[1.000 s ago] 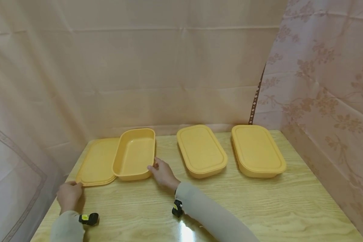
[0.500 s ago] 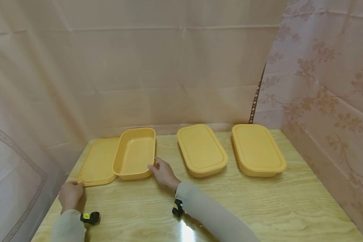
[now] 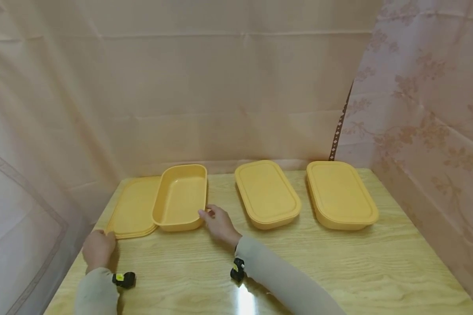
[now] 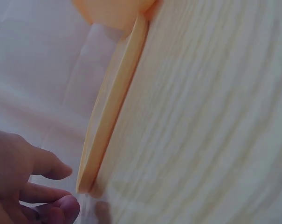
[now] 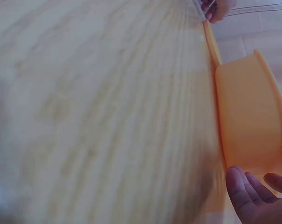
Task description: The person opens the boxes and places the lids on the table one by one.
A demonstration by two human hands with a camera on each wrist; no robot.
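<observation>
A flat yellow lid (image 3: 135,208) lies at the left of the table, its edge looking layered. Beside it stands an uncovered yellow food container (image 3: 183,197), tilted slightly in the head view, its inside bare; whether its base overlaps the lid is hidden. My left hand (image 3: 98,249) is at the lid's near left corner. In the left wrist view, thumb and fingers of that hand (image 4: 29,182) are apart beside the lid's edge (image 4: 110,114). At the container's near right corner, my right hand (image 3: 220,225) rests its extended fingers (image 5: 238,186) against the outer wall (image 5: 248,112).
Two more yellow containers with lids on, one in the middle (image 3: 268,192) and one at the right (image 3: 343,194), stand along the back of the wooden table (image 3: 362,262). Cloth curtains (image 3: 220,87) rise behind and at both sides. Each wrist carries a small black camera (image 3: 238,269).
The head view has swung slightly to the left, so everything sits a little further right in it. Both hands keep their places at the lid and the container.
</observation>
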